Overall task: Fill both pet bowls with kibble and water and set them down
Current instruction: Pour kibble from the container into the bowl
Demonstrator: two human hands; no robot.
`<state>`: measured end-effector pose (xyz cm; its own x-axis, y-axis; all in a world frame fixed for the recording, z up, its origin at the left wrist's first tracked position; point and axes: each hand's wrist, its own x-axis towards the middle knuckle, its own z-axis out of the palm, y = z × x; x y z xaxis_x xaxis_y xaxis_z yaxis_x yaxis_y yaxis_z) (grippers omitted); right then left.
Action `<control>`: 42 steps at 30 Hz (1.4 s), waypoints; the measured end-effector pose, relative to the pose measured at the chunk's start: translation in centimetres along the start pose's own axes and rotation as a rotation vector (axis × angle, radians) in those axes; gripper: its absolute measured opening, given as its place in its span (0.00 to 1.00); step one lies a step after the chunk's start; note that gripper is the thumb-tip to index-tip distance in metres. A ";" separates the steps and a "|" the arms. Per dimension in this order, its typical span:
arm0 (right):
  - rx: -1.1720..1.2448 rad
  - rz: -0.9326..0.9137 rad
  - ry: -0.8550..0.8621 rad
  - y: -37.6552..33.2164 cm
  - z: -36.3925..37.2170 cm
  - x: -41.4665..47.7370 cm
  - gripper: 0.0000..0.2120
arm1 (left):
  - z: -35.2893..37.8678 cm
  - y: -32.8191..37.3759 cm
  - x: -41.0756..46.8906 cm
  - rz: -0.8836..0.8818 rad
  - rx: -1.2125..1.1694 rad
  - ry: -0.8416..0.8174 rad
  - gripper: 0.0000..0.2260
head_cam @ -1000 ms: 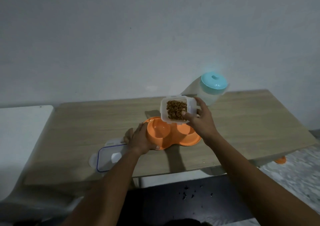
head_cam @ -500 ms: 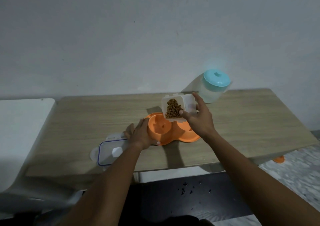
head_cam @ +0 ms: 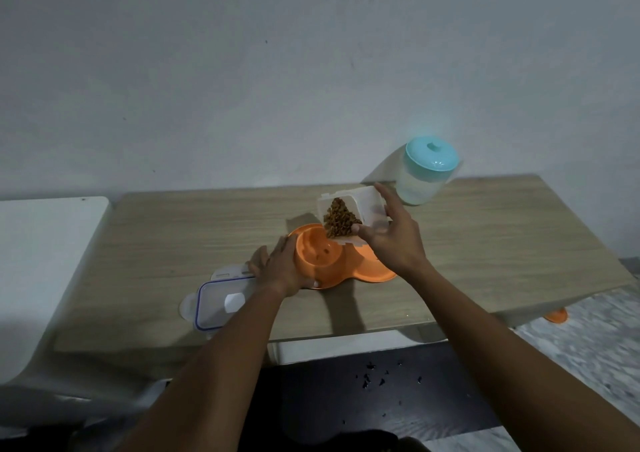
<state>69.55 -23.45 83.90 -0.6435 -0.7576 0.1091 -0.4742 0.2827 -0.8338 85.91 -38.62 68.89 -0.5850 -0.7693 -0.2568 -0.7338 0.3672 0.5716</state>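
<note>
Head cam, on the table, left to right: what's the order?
Clear lid → left hand → orange double bowl → right hand → teal-lidded jug. Kibble tub skipped: it overlaps the bowl and right hand.

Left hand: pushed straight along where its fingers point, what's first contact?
The orange double bowl: the left hand grips its left rim, fingers aimed across the table toward the wall. Depth beyond is unclear.

The kibble container hides much of the right bowl; dark floor specks are too small to identify.
</note>
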 end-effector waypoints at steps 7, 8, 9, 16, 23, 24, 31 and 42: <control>0.018 -0.011 0.029 0.4 0.2 -0.3 0.39 | -0.5 0.7 -0.5 -0.017 -0.017 -0.002 0.54; 0.023 -0.010 0.029 0.4 0.2 -0.3 0.40 | -0.6 0.8 -0.7 -0.015 -0.020 -0.006 0.54; 0.028 -0.007 0.025 0.4 0.2 -0.3 0.40 | -0.6 0.9 -0.8 -0.014 -0.016 -0.001 0.54; 0.012 -0.017 0.031 0.5 0.4 -0.1 0.40 | -0.5 0.5 -0.3 -0.008 -0.014 -0.002 0.55; -0.003 -0.011 0.016 0.5 0.3 -0.1 0.40 | -0.4 0.5 -0.4 -0.013 -0.014 0.001 0.55; -0.007 -0.013 0.015 0.4 0.2 -0.2 0.40 | -0.5 0.5 -0.4 -0.015 -0.019 -0.002 0.56; 0.007 -0.015 -0.009 0.4 0.3 -0.3 0.41 | -1.0 1.4 -1.1 -0.019 -0.002 -0.005 0.55; 0.041 -0.024 0.000 0.9 0.2 -0.3 0.41 | -1.1 1.6 -1.4 -0.032 0.014 0.006 0.54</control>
<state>69.42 -23.11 83.06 -0.6320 -0.7641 0.1293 -0.4646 0.2400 -0.8524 85.93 -37.51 71.08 -0.5592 -0.7839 -0.2698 -0.7569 0.3500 0.5519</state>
